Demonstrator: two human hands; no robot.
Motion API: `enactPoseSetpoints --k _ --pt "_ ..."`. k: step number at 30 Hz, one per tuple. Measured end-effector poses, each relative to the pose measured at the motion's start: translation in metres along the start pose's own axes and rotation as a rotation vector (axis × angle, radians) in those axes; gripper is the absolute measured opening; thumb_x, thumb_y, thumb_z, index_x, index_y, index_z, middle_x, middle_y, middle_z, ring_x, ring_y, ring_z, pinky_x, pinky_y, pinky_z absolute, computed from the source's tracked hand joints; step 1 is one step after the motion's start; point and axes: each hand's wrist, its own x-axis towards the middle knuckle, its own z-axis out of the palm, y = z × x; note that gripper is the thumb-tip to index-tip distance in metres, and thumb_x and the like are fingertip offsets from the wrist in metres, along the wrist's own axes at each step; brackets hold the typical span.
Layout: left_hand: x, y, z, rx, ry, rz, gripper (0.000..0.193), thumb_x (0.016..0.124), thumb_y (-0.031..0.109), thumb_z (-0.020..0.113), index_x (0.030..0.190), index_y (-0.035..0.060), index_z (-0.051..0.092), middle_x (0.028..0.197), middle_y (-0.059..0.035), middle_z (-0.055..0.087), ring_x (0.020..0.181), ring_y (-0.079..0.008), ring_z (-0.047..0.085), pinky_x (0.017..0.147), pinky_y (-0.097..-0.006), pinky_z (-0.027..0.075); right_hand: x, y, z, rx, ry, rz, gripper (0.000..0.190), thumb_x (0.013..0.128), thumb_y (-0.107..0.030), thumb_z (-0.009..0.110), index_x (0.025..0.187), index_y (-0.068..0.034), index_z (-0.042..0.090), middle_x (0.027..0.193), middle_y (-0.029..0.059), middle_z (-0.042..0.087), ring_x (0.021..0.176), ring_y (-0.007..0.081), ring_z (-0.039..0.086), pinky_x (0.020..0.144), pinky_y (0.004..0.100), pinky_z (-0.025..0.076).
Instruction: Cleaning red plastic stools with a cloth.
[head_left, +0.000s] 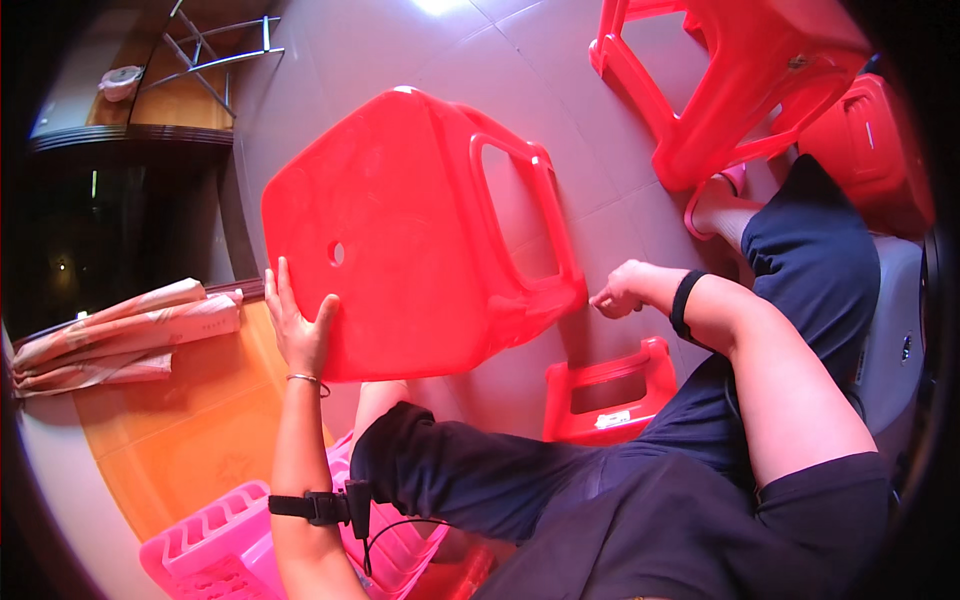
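A red plastic stool (390, 247) is tilted in front of me, its seat facing up towards me and its legs pointing away to the right. A round hole pierces the seat. My left hand (300, 322) grips the stool's near left edge, with the thumb on the seat and the other fingers along the rim. Just right of the leg ends is my right hand (619, 290), its fingers curled. I cannot tell whether it touches the leg or holds something small. Below that hand, between my legs, stands a smaller red plastic stool (559, 405) with a white label.
Another red stool (735, 97) is at the upper right, by a red plastic container (862, 150) and a grey object (892, 300). A pink plastic basket (217, 532) sits lower left. Folded cloth (135, 337) and a metal frame (217, 56) lie along the left side.
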Motion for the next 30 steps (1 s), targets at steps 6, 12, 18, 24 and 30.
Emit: enactPoseSetpoints --k 6,12,18,24,30 --pt "-0.001 0.000 0.001 0.016 -0.015 -0.019 0.093 0.066 0.068 0.058 0.139 0.0198 0.027 0.142 -0.0181 0.020 0.131 -0.0346 0.024 0.104 -0.0424 0.026 -0.012 0.032 -0.057 0.313 0.242 -0.234 0.048 0.075 -0.010 0.055 0.120 -0.026 0.053 0.074 0.0057 0.062 0.059 0.0169 0.060 0.051 0.0308 0.052" --pt "-0.002 -0.001 0.000 0.019 -0.011 -0.019 0.093 0.065 0.069 0.058 0.139 0.0207 0.028 0.142 -0.0178 0.021 0.131 -0.0343 0.024 0.104 -0.0427 0.026 -0.016 0.019 -0.074 0.218 0.375 -0.125 0.058 0.072 -0.010 0.057 0.127 -0.024 0.044 0.076 0.0053 0.061 0.058 0.0190 0.062 0.053 0.0322 0.052" --pt "0.000 -0.002 0.002 0.036 -0.003 -0.008 0.093 0.065 0.070 0.057 0.138 0.0207 0.028 0.142 -0.0176 0.021 0.130 -0.0343 0.024 0.104 -0.0426 0.027 -0.012 0.006 -0.055 0.198 0.406 -0.128 0.045 0.075 -0.018 0.058 0.117 -0.025 0.044 0.078 0.0075 0.062 0.057 0.0209 0.061 0.053 0.0330 0.051" --pt "0.000 -0.001 0.001 0.026 -0.004 -0.015 0.093 0.065 0.069 0.058 0.138 0.0205 0.029 0.142 -0.0170 0.021 0.130 -0.0337 0.025 0.103 -0.0421 0.027 -0.019 0.003 -0.064 0.308 0.284 -0.119 0.043 0.074 -0.022 0.061 0.116 -0.024 0.049 0.073 0.0057 0.061 0.058 0.0204 0.061 0.055 0.0327 0.052" --pt "0.000 0.002 0.000 0.010 -0.008 -0.028 0.093 0.065 0.070 0.058 0.138 0.0204 0.029 0.142 -0.0165 0.022 0.130 -0.0340 0.026 0.103 -0.0424 0.029 -0.025 0.011 -0.106 0.402 0.388 0.115 0.065 0.074 -0.017 0.060 0.131 -0.033 0.034 0.081 0.0071 0.063 0.059 0.0188 0.062 0.057 0.0307 0.054"
